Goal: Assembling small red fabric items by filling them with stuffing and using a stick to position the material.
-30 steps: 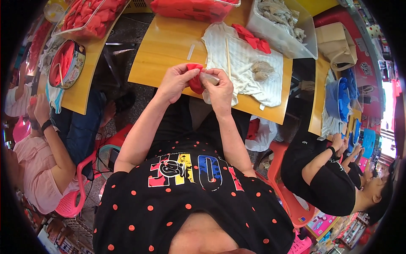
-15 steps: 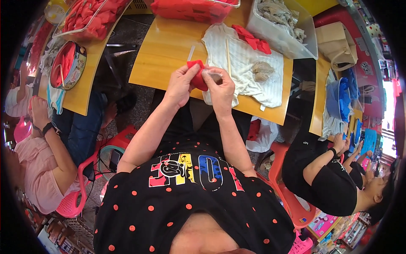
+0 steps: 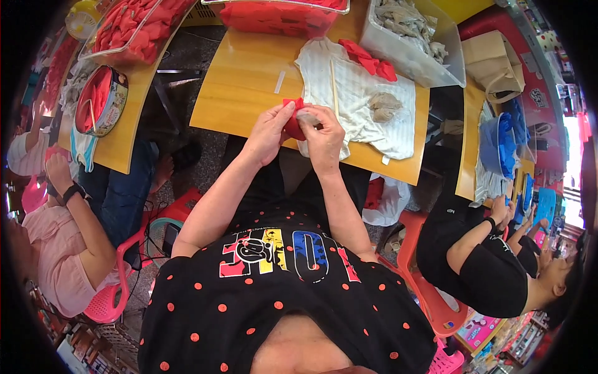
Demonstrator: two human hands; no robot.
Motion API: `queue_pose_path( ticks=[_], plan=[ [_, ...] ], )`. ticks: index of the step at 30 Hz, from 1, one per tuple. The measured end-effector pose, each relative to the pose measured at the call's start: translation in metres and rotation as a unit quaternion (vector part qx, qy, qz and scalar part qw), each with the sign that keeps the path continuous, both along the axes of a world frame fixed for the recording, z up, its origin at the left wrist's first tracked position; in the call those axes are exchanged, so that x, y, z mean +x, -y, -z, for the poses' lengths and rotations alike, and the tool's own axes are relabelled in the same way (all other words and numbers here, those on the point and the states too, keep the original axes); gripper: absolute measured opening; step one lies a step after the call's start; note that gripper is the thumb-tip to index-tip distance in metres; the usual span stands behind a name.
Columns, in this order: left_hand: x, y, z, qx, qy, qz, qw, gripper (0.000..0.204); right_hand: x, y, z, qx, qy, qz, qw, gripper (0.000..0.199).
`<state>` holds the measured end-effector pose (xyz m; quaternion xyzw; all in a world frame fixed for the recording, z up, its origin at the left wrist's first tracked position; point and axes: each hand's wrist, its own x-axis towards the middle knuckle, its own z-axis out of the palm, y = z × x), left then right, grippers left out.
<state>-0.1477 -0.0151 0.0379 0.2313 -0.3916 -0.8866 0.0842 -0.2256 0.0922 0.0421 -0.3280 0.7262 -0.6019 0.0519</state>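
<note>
Above the near edge of the wooden table, a small red piece of cloth (image 3: 292, 129) is pinched between both hands. My left hand (image 3: 266, 133) grips its left side, thumb on top. My right hand (image 3: 326, 138) holds the right side with thumb and forefinger, where a bit of whitish material shows; its kind cannot be made out. Just beyond lies a striped white cloth (image 3: 361, 81). On it rest a thin wooden stick (image 3: 334, 87), a greyish-brown wad (image 3: 384, 107) and folded red cloth pieces (image 3: 369, 61). A short pale strip (image 3: 280, 82) lies on bare wood.
Clear bins of red cloth (image 3: 280, 19) and greyish wads (image 3: 408, 25) stand at the far side. Another table at left carries a round tin (image 3: 118, 100). Co-workers sit left and right; a blue container (image 3: 492, 146) stands at the right table.
Both hands have lowered slightly toward me with the red cloth, which has been turned a little between the fingers. The pale strip now shows clear of the left hand.
</note>
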Motion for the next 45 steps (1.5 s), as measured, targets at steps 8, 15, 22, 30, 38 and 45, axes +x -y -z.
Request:
queue_pose_path(
  ticks=[8,15,22,30,38,45],
  plan=[
    [-0.004,-0.008,-0.010,0.006,-0.053,-0.095,0.994,0.033,0.001,-0.004,-0.011,0.085,0.168,-0.026,0.982,0.014],
    [-0.002,-0.008,-0.012,-0.051,-0.054,-0.065,0.995,0.032,-0.006,-0.006,0.015,-0.032,0.291,-0.158,0.943,0.013],
    [-0.002,-0.007,0.008,-0.087,-0.068,-0.122,0.986,0.023,-0.005,0.001,0.001,-0.164,0.396,-0.112,0.897,0.017],
    [0.002,-0.005,0.004,-0.103,-0.027,-0.098,0.989,0.023,-0.002,-0.004,0.005,0.001,0.147,-0.034,0.989,0.017],
    [0.008,-0.008,-0.002,0.012,0.004,-0.038,0.999,0.029,-0.004,0.003,-0.013,0.063,0.223,0.002,0.973,0.018],
    [0.006,-0.006,-0.003,0.066,-0.027,-0.101,0.992,0.026,0.004,-0.003,-0.009,0.022,0.022,0.016,0.999,0.014]
  ],
)
